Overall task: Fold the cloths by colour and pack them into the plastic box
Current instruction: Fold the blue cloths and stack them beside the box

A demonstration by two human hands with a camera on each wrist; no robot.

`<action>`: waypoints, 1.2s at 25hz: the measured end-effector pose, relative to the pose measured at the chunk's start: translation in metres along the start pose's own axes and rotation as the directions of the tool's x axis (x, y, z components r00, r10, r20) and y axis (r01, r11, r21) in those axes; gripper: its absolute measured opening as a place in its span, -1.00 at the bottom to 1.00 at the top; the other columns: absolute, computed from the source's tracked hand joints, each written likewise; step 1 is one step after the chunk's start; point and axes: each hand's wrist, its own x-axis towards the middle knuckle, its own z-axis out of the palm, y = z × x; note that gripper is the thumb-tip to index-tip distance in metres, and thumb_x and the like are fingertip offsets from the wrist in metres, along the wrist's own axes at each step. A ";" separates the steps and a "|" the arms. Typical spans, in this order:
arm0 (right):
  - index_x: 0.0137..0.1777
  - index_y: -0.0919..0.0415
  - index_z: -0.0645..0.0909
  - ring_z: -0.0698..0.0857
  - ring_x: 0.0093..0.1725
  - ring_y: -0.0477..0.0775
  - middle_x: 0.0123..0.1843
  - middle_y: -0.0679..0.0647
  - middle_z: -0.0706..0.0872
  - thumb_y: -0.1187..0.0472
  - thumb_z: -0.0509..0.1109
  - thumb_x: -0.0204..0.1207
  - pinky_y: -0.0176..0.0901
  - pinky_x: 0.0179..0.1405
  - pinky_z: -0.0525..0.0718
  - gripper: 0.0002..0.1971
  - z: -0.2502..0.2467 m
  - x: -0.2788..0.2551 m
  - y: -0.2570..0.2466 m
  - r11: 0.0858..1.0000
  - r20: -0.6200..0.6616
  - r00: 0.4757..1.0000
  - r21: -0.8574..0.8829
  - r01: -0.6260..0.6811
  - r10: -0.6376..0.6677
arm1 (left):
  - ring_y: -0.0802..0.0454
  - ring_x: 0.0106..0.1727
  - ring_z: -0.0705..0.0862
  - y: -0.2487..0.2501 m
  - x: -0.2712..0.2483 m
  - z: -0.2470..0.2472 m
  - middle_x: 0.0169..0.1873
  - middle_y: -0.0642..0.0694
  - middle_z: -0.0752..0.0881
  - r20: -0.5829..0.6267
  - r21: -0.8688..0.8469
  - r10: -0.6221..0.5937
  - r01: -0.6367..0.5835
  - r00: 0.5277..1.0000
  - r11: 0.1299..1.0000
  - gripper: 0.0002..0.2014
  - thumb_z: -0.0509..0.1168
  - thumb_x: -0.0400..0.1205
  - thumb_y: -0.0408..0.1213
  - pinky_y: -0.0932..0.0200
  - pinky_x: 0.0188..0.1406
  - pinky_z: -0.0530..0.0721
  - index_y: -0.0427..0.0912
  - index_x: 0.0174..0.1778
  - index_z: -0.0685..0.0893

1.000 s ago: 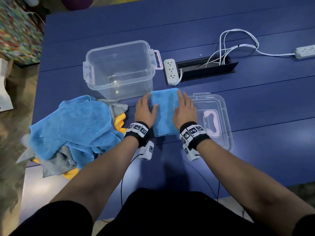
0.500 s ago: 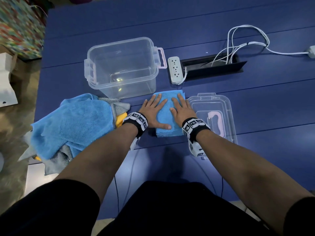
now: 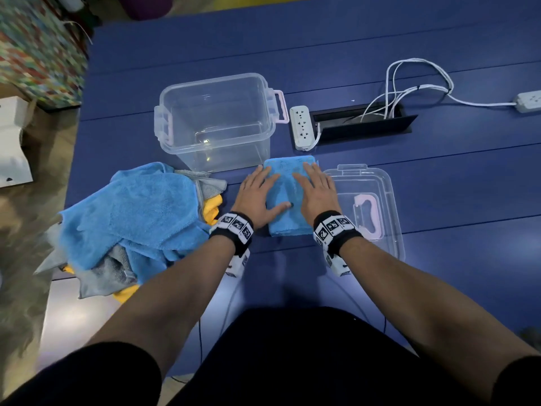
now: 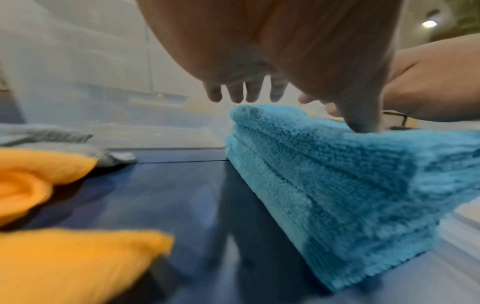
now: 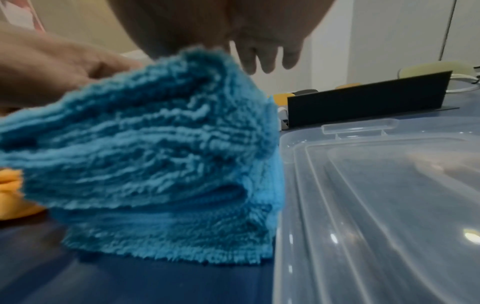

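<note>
Both the left hand (image 3: 257, 197) and the right hand (image 3: 316, 194) lie flat with straight fingers, grasping nothing, on the folded blue terry cloth (image 3: 288, 174), apparently flattening it for packing into the clear plastic box (image 3: 216, 124) just beyond.

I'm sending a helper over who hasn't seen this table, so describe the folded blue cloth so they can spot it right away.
On the blue table, find the clear box standing open. Just in front of its right corner, beside the lid, lies the folded cloth, with the left hand and right hand flat on it. Unlike the loose pile to its left, it is a neat blue stack of layers.
</note>
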 end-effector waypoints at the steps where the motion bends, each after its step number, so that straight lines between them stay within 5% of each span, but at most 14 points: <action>1: 0.43 0.13 0.55 0.33 0.61 0.26 0.57 0.21 0.43 0.36 0.33 0.46 0.26 0.53 0.29 -0.50 0.001 -0.006 -0.003 0.998 -0.091 0.995 0.015 0.053 -0.052 | -0.10 0.68 0.17 0.000 -0.012 0.000 0.60 -0.10 0.39 -0.118 -0.041 -0.044 0.039 0.992 0.998 -0.26 0.15 0.55 0.35 -0.15 0.62 0.16 -0.04 0.55 0.46; 5: 0.31 0.11 0.62 0.45 0.50 0.25 0.42 0.16 0.58 0.25 0.29 0.42 0.19 0.54 0.20 -0.58 -0.001 -0.027 -0.030 0.992 -0.233 0.968 0.053 0.110 -0.095 | -0.24 0.55 0.38 -0.017 -0.059 -0.006 0.39 -0.15 0.60 -0.370 -0.102 -0.259 0.238 0.892 0.966 -0.52 0.13 0.60 0.11 -0.27 0.50 0.36 -0.09 0.29 0.67; 8: 0.09 0.08 0.65 0.55 0.20 0.17 0.08 0.08 0.67 0.14 0.44 0.35 0.04 0.25 0.38 -0.72 0.004 -0.047 -0.068 0.972 -0.242 0.950 0.077 0.224 -0.200 | -0.33 0.61 0.26 -0.058 -0.104 -0.027 0.49 -0.25 0.48 -0.389 0.028 -0.469 0.519 0.793 0.854 -0.50 0.29 0.51 0.03 -0.32 0.54 0.18 -0.12 0.33 0.61; 11: -0.02 0.09 0.60 0.60 0.02 0.20 -0.09 0.07 0.63 0.08 0.50 0.40 0.01 0.03 0.47 -0.78 0.015 -0.074 -0.102 0.950 0.054 0.954 0.127 0.285 -0.294 | -0.33 0.65 0.14 -0.100 -0.152 -0.042 0.60 -0.27 0.31 -0.267 0.087 -0.622 0.661 0.737 0.746 -0.37 0.43 0.51 0.03 -0.31 0.57 0.08 -0.11 0.48 0.51; 14: 0.42 0.07 0.48 0.47 0.41 0.17 0.38 0.11 0.53 0.02 0.47 0.48 0.02 0.38 0.46 -0.48 0.039 -0.104 -0.115 0.984 0.554 0.814 0.071 0.166 -0.177 | -0.29 0.52 0.36 -0.117 -0.178 -0.052 0.51 -0.19 0.47 -0.291 0.019 -0.585 0.616 0.757 0.788 -0.60 0.38 0.56 -0.09 -0.24 0.43 0.35 -0.06 0.33 0.68; 16: 0.63 0.02 0.25 0.19 0.64 0.13 0.67 0.08 0.21 -0.03 0.48 0.47 0.08 0.57 0.29 -0.24 0.052 -0.120 -0.116 0.986 0.649 0.752 -0.008 0.164 -0.120 | -0.26 0.46 0.42 -0.117 -0.183 -0.058 0.45 -0.16 0.54 -0.318 -0.020 -0.583 0.610 0.748 0.792 -0.65 0.35 0.56 -0.08 -0.18 0.38 0.38 -0.05 0.25 0.73; 20: 0.67 -0.07 0.17 -0.05 0.71 0.04 0.74 -0.02 -0.07 -0.03 0.44 0.51 0.11 0.61 0.21 -0.24 0.061 -0.133 -0.117 0.987 0.638 0.766 -0.059 0.151 -0.078 | -0.19 0.55 0.33 -0.121 -0.192 -0.062 0.54 -0.09 0.44 -0.207 0.054 -0.580 0.601 0.788 0.797 -0.60 0.40 0.57 -0.05 -0.17 0.45 0.30 0.00 0.34 0.67; 23: 0.63 -0.07 0.26 0.00 0.71 0.00 0.73 -0.05 0.01 -0.01 0.46 0.49 0.08 0.60 0.22 -0.28 0.059 -0.133 -0.126 0.996 0.614 0.789 -0.052 0.067 -0.021 | -0.24 0.36 0.52 -0.127 -0.191 -0.071 0.34 -0.12 0.65 -0.287 -0.126 -0.576 0.566 0.765 0.815 -0.74 0.33 0.61 -0.10 -0.13 0.32 0.43 -0.06 0.17 0.74; 26: 0.55 -0.05 0.37 0.21 0.65 0.06 0.67 0.02 0.26 -0.10 0.50 0.43 0.06 0.58 0.29 -0.31 0.058 -0.124 -0.142 0.990 0.575 0.812 0.028 -0.141 0.100 | -0.27 0.06 0.68 -0.112 -0.186 -0.087 0.00 -0.22 0.76 -0.440 -0.343 -0.518 0.396 0.733 0.852 -0.70 0.21 0.63 -0.09 -0.09 0.10 0.60 -0.21 0.10 0.68; 28: 0.56 -0.06 0.34 0.41 0.54 0.09 0.56 0.05 0.44 -0.14 0.58 0.32 0.07 0.51 0.41 -0.19 0.057 -0.116 -0.153 0.925 0.485 0.858 0.222 -0.309 0.170 | -0.16 -0.06 0.69 -0.089 -0.191 -0.093 -0.12 -0.16 0.76 -0.477 -0.375 -0.389 0.217 0.788 0.901 -0.73 0.23 0.61 -0.12 0.00 0.02 0.63 -0.23 0.04 0.68; 30: 0.54 -0.02 0.39 0.54 0.40 0.04 0.41 0.06 0.58 -0.05 0.64 0.27 -0.10 0.39 0.50 -0.17 0.054 -0.108 -0.164 0.824 0.390 0.902 0.439 -0.358 0.185 | 0.04 -0.21 0.67 -0.063 -0.201 -0.089 -0.22 -0.04 0.75 -0.306 -0.408 -0.225 0.087 0.925 0.909 -0.76 0.30 0.55 -0.08 0.08 -0.04 0.66 -0.15 -0.02 0.73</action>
